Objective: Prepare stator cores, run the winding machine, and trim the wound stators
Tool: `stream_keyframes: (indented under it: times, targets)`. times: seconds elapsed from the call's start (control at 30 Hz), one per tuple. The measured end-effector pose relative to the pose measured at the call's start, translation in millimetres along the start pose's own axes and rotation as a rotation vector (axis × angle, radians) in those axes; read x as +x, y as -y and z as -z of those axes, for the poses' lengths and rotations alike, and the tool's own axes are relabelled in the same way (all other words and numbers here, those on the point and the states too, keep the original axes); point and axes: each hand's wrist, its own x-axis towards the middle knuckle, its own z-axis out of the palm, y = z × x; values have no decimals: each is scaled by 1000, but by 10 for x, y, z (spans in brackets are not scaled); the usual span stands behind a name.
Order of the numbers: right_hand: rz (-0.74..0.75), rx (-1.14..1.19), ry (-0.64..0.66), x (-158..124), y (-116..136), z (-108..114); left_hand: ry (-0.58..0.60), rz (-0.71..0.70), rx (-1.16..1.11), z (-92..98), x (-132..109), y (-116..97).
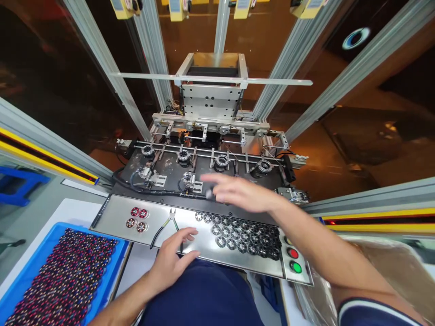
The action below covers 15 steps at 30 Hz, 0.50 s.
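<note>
My left hand (177, 256) hovers over the front edge of the metal tray (200, 251), fingers and thumb apart, holding nothing. Green-and-black handled side cutters (172, 217) lie just beyond it. My right hand (239, 192) reaches across the dark machine bed, one finger stretched out and the lower fingers bent together. At those lower fingertips is a small blurred grey thing (210, 194), which I cannot make out. Several black round parts with star-shaped centres (234, 233) lie in rows on the tray. Red-rimmed wound rings (135, 212) and copper-coloured ones (141, 227) sit at its left.
Round fixtures (222, 161) and clamps (189, 181) line the machine bed (170, 163). A blue bin (64, 225) full of wound rings stands left. Red (292, 253) and green buttons (295, 267) are at the tray's right end. Yellow-edged bars (374, 222) flank the frame.
</note>
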Motion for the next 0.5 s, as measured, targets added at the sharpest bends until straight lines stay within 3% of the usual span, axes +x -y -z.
stream_keyframes:
  times: [0.07, 0.13, 0.23, 0.33, 0.5]
  targets:
    - [-207, -322, -120, 140, -394, 350, 166, -138, 226, -220, 98, 172]
    - [-302, -394, -131, 289, -791, 591, 310, -239, 386, -443, 205, 322]
    - [-375, -432, -98, 436, -1226, 702, 384, -255, 490, -683, 317, 466]
    - [-412, -463, -55, 460, -1418, 656, 413, -250, 570, -775, 330, 526]
    - [-428, -495, 2, 448, -1502, 634, 407, -248, 652, -786, 271, 567]
